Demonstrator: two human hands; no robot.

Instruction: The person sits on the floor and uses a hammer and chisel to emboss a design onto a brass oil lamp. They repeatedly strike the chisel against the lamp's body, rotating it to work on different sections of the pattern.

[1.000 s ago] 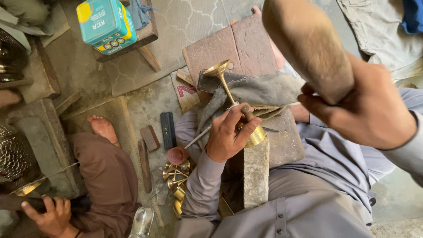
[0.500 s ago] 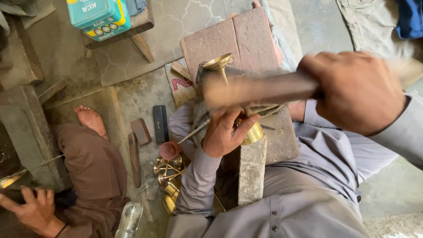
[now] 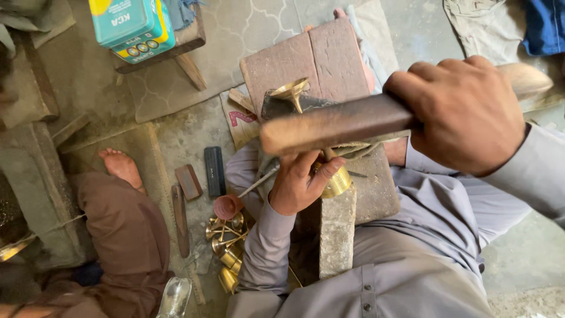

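My left hand (image 3: 301, 182) grips a brass goblet (image 3: 335, 179) that lies on its side over a stone block (image 3: 338, 232); its flared end (image 3: 290, 91) points away from me. A thin metal rod (image 3: 259, 181) sticks out beside this hand. My right hand (image 3: 465, 112) is closed around a thick wooden mallet (image 3: 335, 122), held level above the goblet and close to the camera. A grey cloth (image 3: 276, 105) lies under the goblet's far end.
Several brass goblets (image 3: 226, 247) lie heaped by my left elbow, near a small reddish cup (image 3: 227, 206). Another person's bare foot (image 3: 120, 166) and brown-trousered leg (image 3: 126, 235) are at the left. A teal tin (image 3: 132, 26) sits on a wooden stool. Red bricks (image 3: 312, 59) lie ahead.
The mallet has swung from raised and upright to level and lower over the goblet. My left hand keeps its grip on the goblet. The other person's hand has left the view.
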